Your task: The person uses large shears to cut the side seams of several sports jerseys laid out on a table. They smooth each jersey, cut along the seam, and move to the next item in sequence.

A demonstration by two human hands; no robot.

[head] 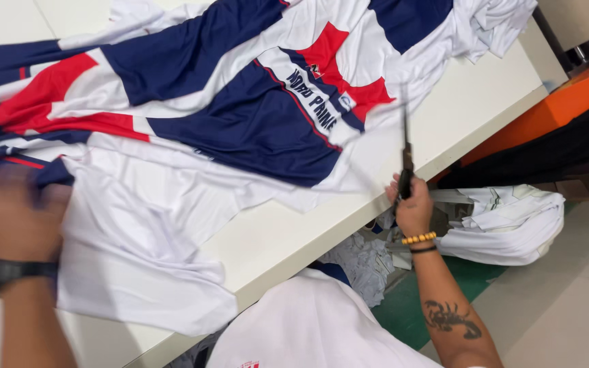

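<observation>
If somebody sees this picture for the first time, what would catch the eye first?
Most striking is the jersey cloth in navy, red and white, spread over the white table. At the table's edge the right hand holds dark scissors upright. The left hand, blurred, rests on the white cloth at the left.

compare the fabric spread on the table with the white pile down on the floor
The printed fabric lies spread across the white table, in navy, red and white panels; the floor pile is bunched and plain white. The left hand rests on the printed fabric; no hand touches the floor pile. Both are thin cloth.
</observation>
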